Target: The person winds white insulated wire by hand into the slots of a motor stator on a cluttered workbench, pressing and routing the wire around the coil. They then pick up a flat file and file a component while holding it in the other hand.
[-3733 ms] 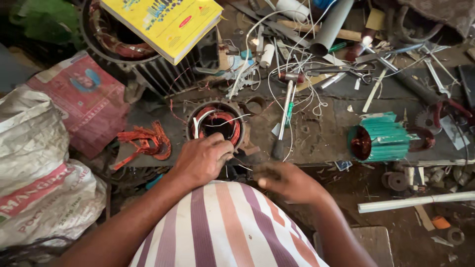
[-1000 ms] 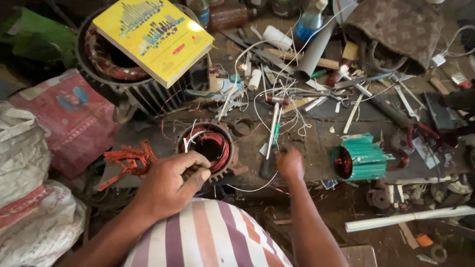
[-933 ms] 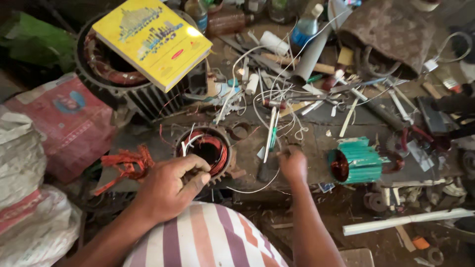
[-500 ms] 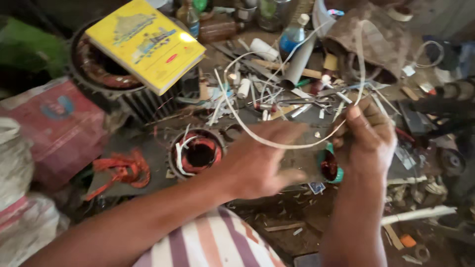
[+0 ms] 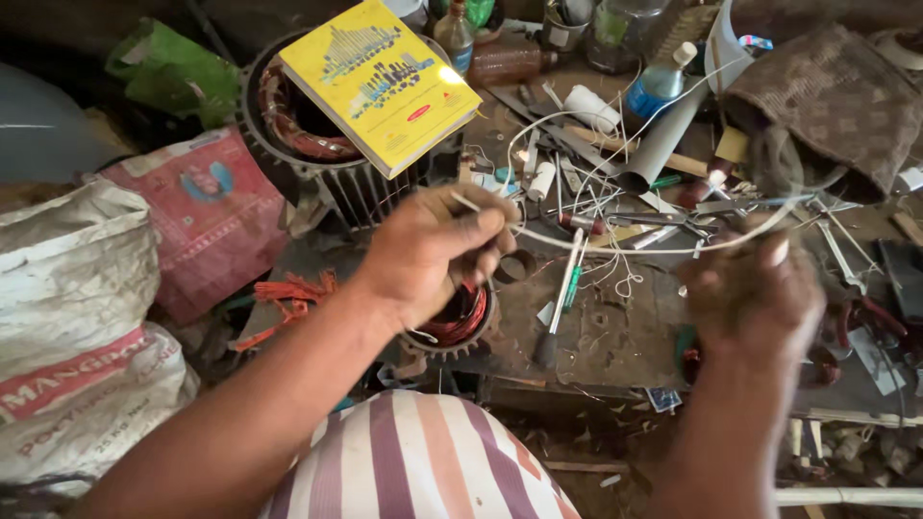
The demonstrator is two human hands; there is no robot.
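The left hand (image 5: 433, 255) pinches one end of a thin white sleeve tube (image 5: 615, 252) between thumb and forefinger, the fingertips pressed together on it. The right hand (image 5: 755, 293) is closed on the other end; it is blurred, so the exact finger placement cannot be made out. Between the two hands the tube hangs in a shallow downward curve, raised above the middle of the workbench (image 5: 615, 336) — slender, smooth, flexible.

Directly under the left hand sits a small motor stator (image 5: 452, 327), a round toothed metal ring with glossy red-copper windings inside, at the near edge of the bench. Left of it lies a loose bundle of orange-red wire (image 5: 284, 298), frayed and tangled. Just beyond the tube a screwdriver (image 5: 562, 303) with a dark handle lies on the grimy, stained bench surface, pointing away from the person.

At the far left corner stands a large finned stator housing (image 5: 332, 183) — grey ribbed metal with copper coils — and a yellow book (image 5: 380, 82) rests tilted across its top. Off the bench's left edge are a red woven sack (image 5: 207, 216) and a white woven sack (image 5: 77, 317), both crumpled. A brown knitted cloth (image 5: 832, 106) lies bunched at the far right corner.
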